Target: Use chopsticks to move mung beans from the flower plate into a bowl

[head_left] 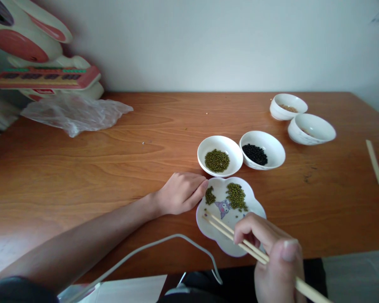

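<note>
My right hand [278, 252] is closed around a pair of wooden chopsticks [227, 233]. Their tips rest low over the left side of a white flower-shaped plate [255, 206] with a cartoon print. Two groups of green mung beans [236, 195] lie on that plate, the larger one on the right, with a few loose beans below. My left hand [183, 193] is curled at the plate's left rim, thumb against the edge; what its fingers hold, if anything, is hidden. Just behind the plate, a white bowl [202, 153] contains mung beans, and beside it another bowl [278, 153] contains black beans.
Two more white bowls [316, 136] with light contents stand at the back right. A pale stick [375, 163] lies near the right edge. At the back left are a crumpled plastic bag [78, 115] and a rabbit-shaped toy [47, 78]. A white cable [145, 248] crosses the front edge.
</note>
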`<state>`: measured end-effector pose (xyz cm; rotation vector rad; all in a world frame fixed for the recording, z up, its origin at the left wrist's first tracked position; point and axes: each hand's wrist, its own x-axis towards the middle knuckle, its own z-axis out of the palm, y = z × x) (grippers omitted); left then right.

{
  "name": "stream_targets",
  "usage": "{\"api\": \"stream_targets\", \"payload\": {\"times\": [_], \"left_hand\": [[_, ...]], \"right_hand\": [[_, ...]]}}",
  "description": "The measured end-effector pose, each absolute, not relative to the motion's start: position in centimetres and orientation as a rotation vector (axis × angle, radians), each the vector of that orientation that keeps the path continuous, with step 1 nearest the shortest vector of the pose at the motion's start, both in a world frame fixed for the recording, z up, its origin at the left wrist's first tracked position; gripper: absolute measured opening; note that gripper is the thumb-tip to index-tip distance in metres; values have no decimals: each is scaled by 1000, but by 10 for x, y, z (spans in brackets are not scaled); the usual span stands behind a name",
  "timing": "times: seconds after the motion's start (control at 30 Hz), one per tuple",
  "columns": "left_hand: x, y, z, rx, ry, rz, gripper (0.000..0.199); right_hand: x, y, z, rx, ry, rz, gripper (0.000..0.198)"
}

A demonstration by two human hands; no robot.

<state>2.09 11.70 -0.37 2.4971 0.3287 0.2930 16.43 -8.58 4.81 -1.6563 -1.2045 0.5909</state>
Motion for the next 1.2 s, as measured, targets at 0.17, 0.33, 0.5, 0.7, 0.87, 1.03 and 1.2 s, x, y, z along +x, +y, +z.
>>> {"api": "stream_targets", "payload": {"times": [0.17, 0.33, 0.5, 0.7, 0.87, 1.03, 1.2], "left_hand": [[21, 117, -4, 2493, 330, 300, 40], [21, 117, -3, 2491, 320, 302, 40], [21, 117, -3, 2505, 316, 311, 41], [20, 117, -2, 2513, 326, 295, 41], [20, 116, -2, 2519, 341, 288, 41], [20, 117, -2, 2522, 329, 299, 42], [20, 117, -1, 2524, 328, 298, 43]], "right_hand": [[160, -85, 48, -1675, -1109, 594, 83], [159, -84, 47, -1666, -1095, 565, 83], [160, -84, 46, -1676, -1101, 549, 82], [160, -81, 45, -1628, -1143, 540, 81], [152, -77, 49, -1668, -1065, 457, 78], [149, -77, 51, -1665, -1040, 445, 77], [152, -80, 48, -1670, -1057, 413, 82]]}}
